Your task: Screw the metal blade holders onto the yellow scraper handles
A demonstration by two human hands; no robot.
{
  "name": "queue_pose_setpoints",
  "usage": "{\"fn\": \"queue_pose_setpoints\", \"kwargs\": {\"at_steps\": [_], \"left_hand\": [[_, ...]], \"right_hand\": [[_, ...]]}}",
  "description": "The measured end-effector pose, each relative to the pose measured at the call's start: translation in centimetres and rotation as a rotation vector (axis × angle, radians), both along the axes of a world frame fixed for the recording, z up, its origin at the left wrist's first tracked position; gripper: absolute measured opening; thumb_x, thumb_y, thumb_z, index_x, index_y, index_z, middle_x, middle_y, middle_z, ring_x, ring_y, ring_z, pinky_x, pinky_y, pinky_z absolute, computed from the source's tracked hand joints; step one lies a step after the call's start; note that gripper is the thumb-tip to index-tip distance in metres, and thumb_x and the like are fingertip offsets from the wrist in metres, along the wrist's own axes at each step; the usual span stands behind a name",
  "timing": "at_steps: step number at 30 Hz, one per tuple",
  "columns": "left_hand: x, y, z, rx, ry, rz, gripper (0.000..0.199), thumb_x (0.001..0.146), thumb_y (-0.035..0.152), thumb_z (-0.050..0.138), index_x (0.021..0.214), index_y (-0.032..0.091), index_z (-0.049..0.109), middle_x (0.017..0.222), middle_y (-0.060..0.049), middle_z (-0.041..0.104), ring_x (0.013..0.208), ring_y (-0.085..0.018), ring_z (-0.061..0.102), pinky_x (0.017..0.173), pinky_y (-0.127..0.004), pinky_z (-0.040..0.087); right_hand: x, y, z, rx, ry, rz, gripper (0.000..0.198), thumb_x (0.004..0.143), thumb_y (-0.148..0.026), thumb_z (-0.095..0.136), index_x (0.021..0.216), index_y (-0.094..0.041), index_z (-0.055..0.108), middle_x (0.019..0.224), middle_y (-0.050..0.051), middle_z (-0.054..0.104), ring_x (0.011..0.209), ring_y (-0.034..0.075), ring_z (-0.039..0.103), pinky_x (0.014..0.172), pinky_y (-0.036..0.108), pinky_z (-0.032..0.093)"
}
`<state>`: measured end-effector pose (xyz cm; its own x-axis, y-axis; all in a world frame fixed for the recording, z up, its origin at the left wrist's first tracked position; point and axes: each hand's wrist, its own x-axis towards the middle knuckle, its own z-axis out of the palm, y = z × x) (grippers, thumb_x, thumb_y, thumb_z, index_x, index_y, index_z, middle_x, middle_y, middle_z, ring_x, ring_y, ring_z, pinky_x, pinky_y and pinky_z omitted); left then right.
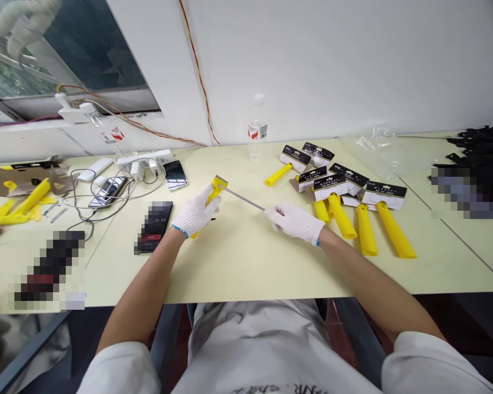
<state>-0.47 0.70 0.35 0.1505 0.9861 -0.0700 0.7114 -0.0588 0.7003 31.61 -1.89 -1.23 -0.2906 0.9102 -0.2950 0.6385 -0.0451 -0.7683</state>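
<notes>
My left hand (pixel 197 209), in a white knitted glove, is closed around a yellow scraper (pixel 217 187). The scraper's head points up and away, and the lower end of its handle shows below my palm. In my right hand (pixel 294 221), also gloved, is a screwdriver with a long thin metal shaft (pixel 244 200); the fingers hide its handle. The shaft slants up to the left, and its tip meets the scraper's head. Right of my right hand lie several yellow scrapers (pixel 394 230) with black and white header cards (pixel 384 194).
A clear bottle (pixel 257 128) stands by the wall. Phones (pixel 154 227), a tangle of cables (pixel 135 189) and a power strip (pixel 160 156) lie left. Farther left are a cardboard box (pixel 20 180) and yellow parts (pixel 35 200). A black pile (pixel 480 158) is at far right.
</notes>
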Motion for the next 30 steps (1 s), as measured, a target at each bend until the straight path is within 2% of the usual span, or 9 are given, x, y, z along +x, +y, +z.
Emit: {"fn": "queue_pose_setpoints", "kwargs": {"at_steps": [2, 3, 5, 7, 11, 13, 17, 21, 30], "left_hand": [[-0.1, 0.06, -0.12, 0.001, -0.002, -0.004, 0.045, 0.111, 0.04, 0.056, 0.153, 0.022, 0.059, 0.1, -0.004, 0.08, 0.055, -0.013, 0.064, 0.056, -0.024, 0.053], [-0.14, 0.07, -0.17, 0.002, -0.006, -0.006, 0.045, 0.111, 0.04, 0.057, 0.153, 0.022, 0.059, 0.1, -0.004, 0.08, 0.056, -0.013, 0.064, 0.056, -0.024, 0.053], [-0.21, 0.09, -0.26, 0.004, -0.015, -0.009, 0.045, 0.111, 0.04, 0.057, 0.152, 0.022, 0.06, 0.101, -0.005, 0.08, 0.057, -0.014, 0.065, 0.055, -0.024, 0.053], [-0.23, 0.08, -0.28, -0.001, -0.011, -0.01, 0.044, 0.111, 0.04, 0.057, 0.151, 0.022, 0.06, 0.102, -0.005, 0.08, 0.057, -0.014, 0.065, 0.055, -0.024, 0.053], [-0.17, 0.06, -0.18, -0.005, -0.005, -0.011, 0.046, 0.111, 0.039, 0.057, 0.154, 0.023, 0.06, 0.102, -0.005, 0.08, 0.055, -0.013, 0.064, 0.054, -0.024, 0.053], [-0.13, 0.06, -0.11, -0.002, -0.013, -0.01, 0.045, 0.111, 0.039, 0.057, 0.153, 0.023, 0.06, 0.101, -0.005, 0.08, 0.055, -0.013, 0.064, 0.053, -0.024, 0.053], [-0.11, 0.03, 0.01, -0.015, -0.02, -0.006, 0.043, 0.111, 0.039, 0.057, 0.15, 0.022, 0.059, 0.101, -0.005, 0.079, 0.055, -0.013, 0.065, 0.052, -0.024, 0.053], [-0.14, -0.02, 0.01, -0.017, -0.03, -0.004, 0.044, 0.112, 0.038, 0.056, 0.153, 0.023, 0.058, 0.099, -0.003, 0.078, 0.052, -0.012, 0.063, 0.052, -0.024, 0.053], [-0.17, 0.16, -0.04, -0.027, -0.076, 0.018, 0.044, 0.112, 0.035, 0.057, 0.154, 0.022, 0.055, 0.098, -0.004, 0.076, 0.05, -0.012, 0.062, 0.047, -0.023, 0.052]], "right_hand": [[-0.02, -0.01, 0.01, -0.046, 0.078, 0.021, 0.059, 0.115, -0.066, 0.038, 0.092, -0.02, 0.067, 0.071, 0.002, 0.062, 0.058, 0.015, 0.048, 0.057, 0.03, 0.037], [-0.04, -0.02, 0.01, -0.043, 0.099, 0.012, 0.057, 0.115, -0.064, 0.038, 0.092, -0.02, 0.067, 0.072, 0.002, 0.063, 0.058, 0.015, 0.049, 0.057, 0.029, 0.037], [-0.07, -0.06, -0.02, 0.007, 0.065, -0.031, 0.047, 0.11, -0.063, 0.054, 0.087, -0.022, 0.06, 0.072, 0.001, 0.061, 0.06, 0.014, 0.049, 0.058, 0.029, 0.036], [-0.07, -0.08, -0.05, 0.018, 0.004, -0.033, 0.049, 0.105, -0.065, 0.065, 0.082, -0.023, 0.055, 0.068, 0.0, 0.058, 0.058, 0.014, 0.047, 0.058, 0.029, 0.035], [-0.08, -0.06, -0.01, -0.103, 0.094, 0.028, 0.06, 0.114, -0.068, 0.039, 0.088, -0.021, 0.065, 0.069, 0.004, 0.063, 0.054, 0.015, 0.044, 0.056, 0.031, 0.035], [-0.13, -0.03, 0.08, -0.05, 0.086, 0.009, 0.053, 0.111, -0.067, 0.049, 0.091, -0.021, 0.066, 0.072, 0.003, 0.065, 0.058, 0.016, 0.047, 0.059, 0.03, 0.037], [-0.26, 0.01, 0.36, 0.124, -0.063, -0.023, 0.04, 0.1, -0.058, 0.076, 0.09, -0.021, 0.062, 0.08, 0.002, 0.066, 0.071, 0.017, 0.053, 0.066, 0.03, 0.04], [-0.31, -0.07, 0.69, 0.142, -0.082, -0.012, 0.037, 0.104, -0.052, 0.073, 0.09, -0.019, 0.063, 0.087, 0.005, 0.07, 0.079, 0.018, 0.056, 0.071, 0.031, 0.042], [-0.18, -0.12, 0.48, 0.176, -0.144, -0.01, 0.035, 0.108, -0.048, 0.072, 0.095, -0.016, 0.068, 0.089, 0.004, 0.072, 0.08, 0.016, 0.056, 0.073, 0.03, 0.04]]}}
